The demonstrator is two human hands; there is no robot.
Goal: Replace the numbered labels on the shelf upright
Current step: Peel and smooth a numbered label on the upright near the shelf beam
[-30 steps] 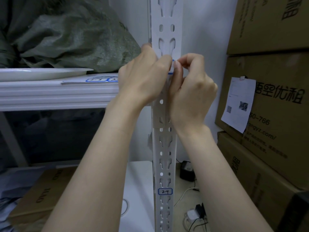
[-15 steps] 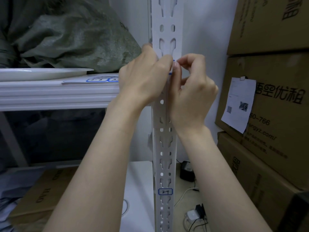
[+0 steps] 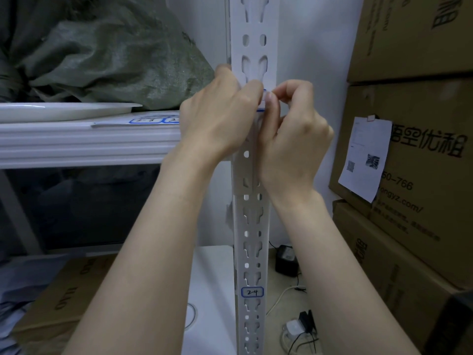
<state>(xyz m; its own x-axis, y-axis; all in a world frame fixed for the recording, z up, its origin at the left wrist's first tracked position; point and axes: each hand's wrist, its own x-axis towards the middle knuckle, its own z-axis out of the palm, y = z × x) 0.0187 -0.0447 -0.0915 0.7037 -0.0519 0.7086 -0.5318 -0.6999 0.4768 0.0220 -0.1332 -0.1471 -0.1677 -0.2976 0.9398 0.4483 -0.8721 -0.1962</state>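
Observation:
A white slotted shelf upright (image 3: 252, 226) runs from top to bottom of the view. My left hand (image 3: 220, 119) wraps round the upright at shelf height. My right hand (image 3: 291, 139) pinches a blue-bordered label (image 3: 263, 102) against the upright with thumb and forefinger, right beside my left fingertips; most of that label is hidden. Lower on the upright sticks another blue-bordered label (image 3: 252, 292) marked 24. A sheet of blue-bordered labels (image 3: 151, 120) lies on the white shelf (image 3: 84, 142) to the left.
A green woven sack (image 3: 110, 52) and a white plate (image 3: 64, 110) sit on the shelf. Stacked cardboard boxes (image 3: 419, 155) with a paper slip (image 3: 364, 160) stand at the right. Chargers and cables (image 3: 294, 303) lie on the floor; another box (image 3: 64, 298) sits below left.
Both hands stay at the same spot on the upright; the right thumb and forefinger shift slightly on the label.

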